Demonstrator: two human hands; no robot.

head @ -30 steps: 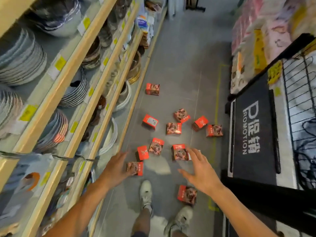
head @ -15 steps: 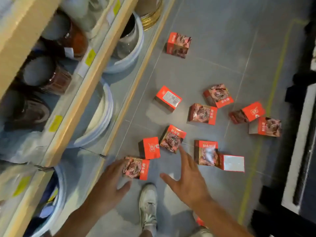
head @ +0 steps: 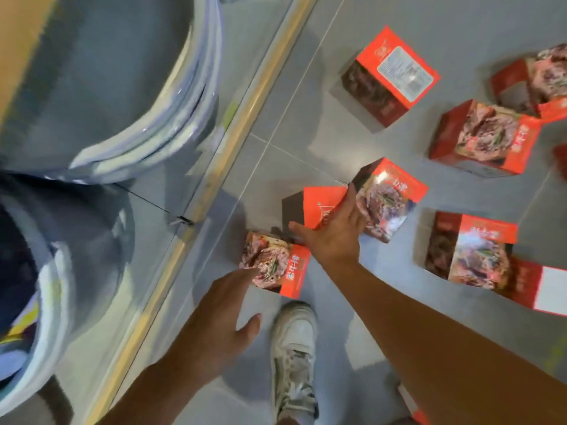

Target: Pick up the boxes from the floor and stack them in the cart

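Note:
Several small red boxes with food pictures lie scattered on the grey floor. My left hand (head: 221,314) is spread open, its fingertips at the near edge of the closest box (head: 276,265). My right hand (head: 333,231) reaches over a plain red box (head: 319,204), with straight fingers lying across it and against the neighbouring picture box (head: 389,197). More boxes lie to the right (head: 472,253) and farther off (head: 389,78), (head: 487,139). The cart is out of view.
A low shelf with a yellow edge strip (head: 214,167) runs along the left, holding stacked plates and bowls (head: 147,127). My white shoe (head: 294,354) stands just behind the nearest box. A white-sided box (head: 549,286) lies at the right edge.
The view has dropped much closer to the floor. Both hands have moved forward and down; the right has reached the plain red box and the left nears the closest box.

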